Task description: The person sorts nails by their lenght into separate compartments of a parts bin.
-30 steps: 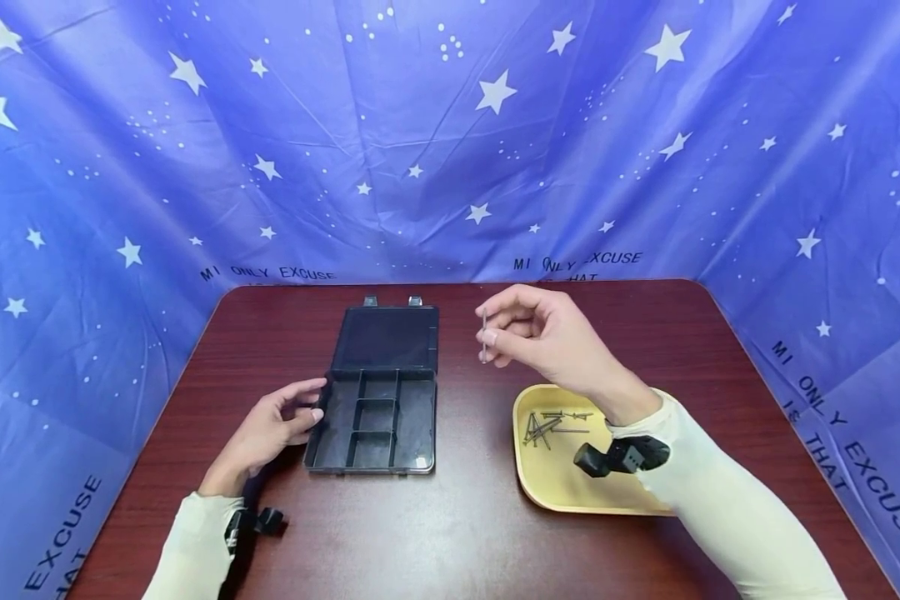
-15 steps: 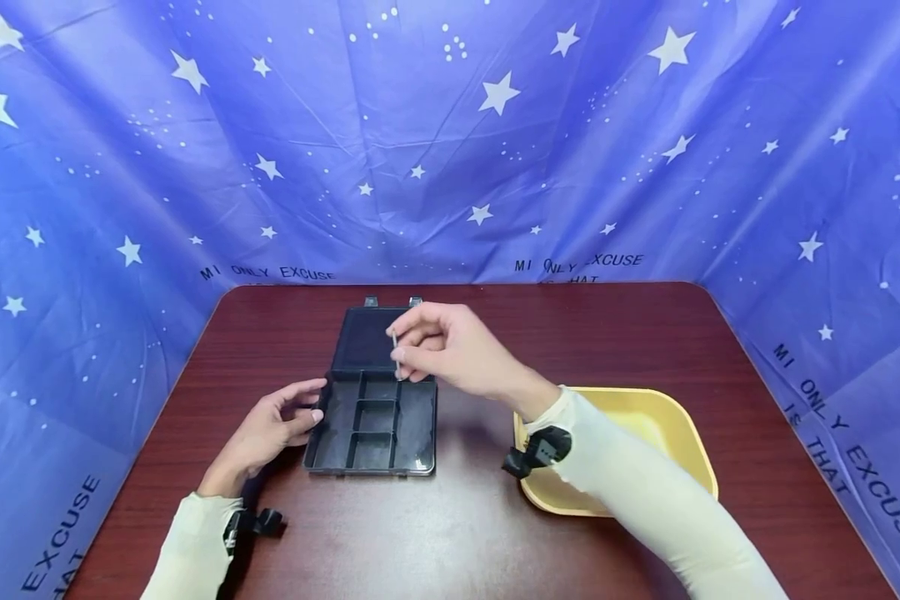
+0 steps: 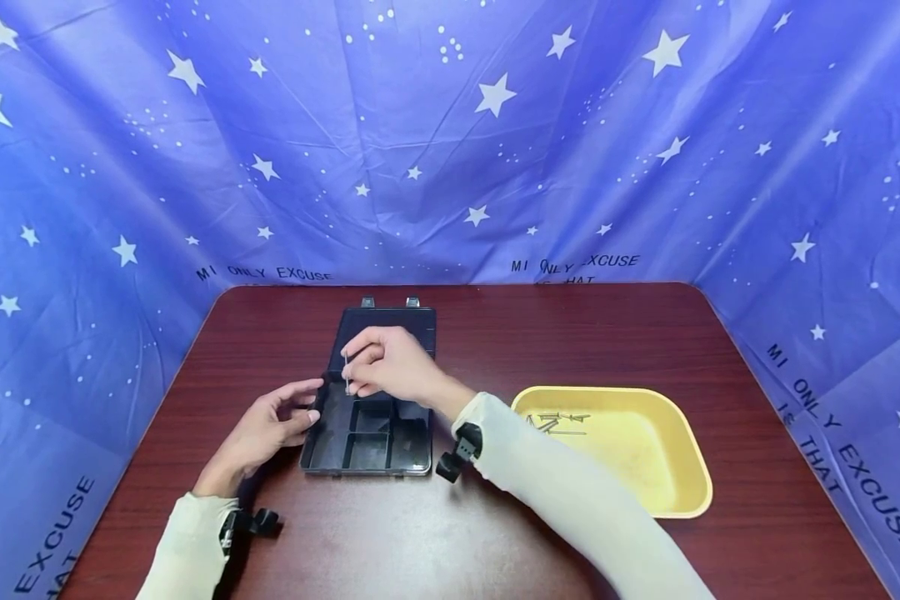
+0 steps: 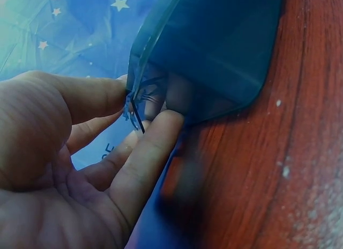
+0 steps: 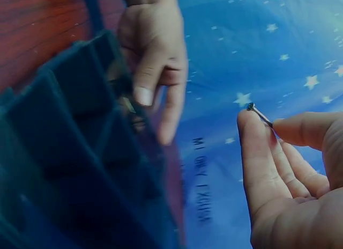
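My right hand [image 3: 393, 367] pinches a thin metal nail [image 3: 347, 372] between thumb and fingertips. It holds the nail roughly upright above the back of the long left compartment of a black divided box [image 3: 328, 450]. In the right wrist view, the small head of the nail [image 5: 251, 106] shows beyond the fingertips. The box's lid [image 3: 427, 321] lies folded back, away from me. My left hand [image 3: 266, 429] rests its thumb and fingers against the box's left side. In the left wrist view, the thumb and index finger touch the box wall [image 4: 225, 61]. My right hand hides part of the compartments.
A yellow tray [image 3: 667, 467] stands on the right of the table [image 3: 390, 542], with several nails [image 3: 558, 421] at its left end. My right forearm passes over the tray's near left corner. A blue star-patterned curtain [image 3: 450, 150] surrounds the table's back and sides.
My right hand has carried the nail leftward, from beyond the tray to above the box's left compartment. The left hand and the box have stayed in place.
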`<state>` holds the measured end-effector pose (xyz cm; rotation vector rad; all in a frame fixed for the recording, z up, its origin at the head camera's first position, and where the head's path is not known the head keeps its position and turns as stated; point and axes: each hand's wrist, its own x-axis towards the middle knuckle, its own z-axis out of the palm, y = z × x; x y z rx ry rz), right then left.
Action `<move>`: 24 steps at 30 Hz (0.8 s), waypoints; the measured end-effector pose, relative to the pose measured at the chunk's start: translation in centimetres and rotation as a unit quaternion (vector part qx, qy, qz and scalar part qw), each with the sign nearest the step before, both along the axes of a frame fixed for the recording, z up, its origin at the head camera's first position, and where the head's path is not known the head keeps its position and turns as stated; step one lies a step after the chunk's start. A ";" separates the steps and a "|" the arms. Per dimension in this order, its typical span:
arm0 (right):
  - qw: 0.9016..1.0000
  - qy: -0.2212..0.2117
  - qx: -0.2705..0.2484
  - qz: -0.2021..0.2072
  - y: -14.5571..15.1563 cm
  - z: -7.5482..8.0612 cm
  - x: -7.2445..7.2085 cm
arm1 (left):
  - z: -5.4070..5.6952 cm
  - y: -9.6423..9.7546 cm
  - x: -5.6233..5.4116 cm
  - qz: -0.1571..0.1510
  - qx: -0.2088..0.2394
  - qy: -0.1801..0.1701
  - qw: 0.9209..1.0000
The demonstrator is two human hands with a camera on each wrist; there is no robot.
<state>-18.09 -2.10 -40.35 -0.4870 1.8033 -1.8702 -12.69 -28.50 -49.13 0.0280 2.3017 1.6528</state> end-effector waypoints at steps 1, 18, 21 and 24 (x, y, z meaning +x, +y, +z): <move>1.000 -0.006 0.007 -0.004 -0.3 -0.5 0.0 | 0.0 0.0 0.0 -0.002 0.000 0.000 1.000; 0.988 -0.130 0.074 -0.038 -3.7 -4.8 0.7 | 0.0 0.0 0.0 -0.013 0.017 -0.005 1.000; 0.987 -0.130 0.077 -0.046 -3.5 -4.9 0.5 | 0.1 0.1 0.0 -0.011 0.016 -0.006 1.000; 0.987 -0.131 0.075 -0.046 -3.3 -4.8 0.2 | 0.1 0.1 0.0 -0.010 0.012 -0.005 1.000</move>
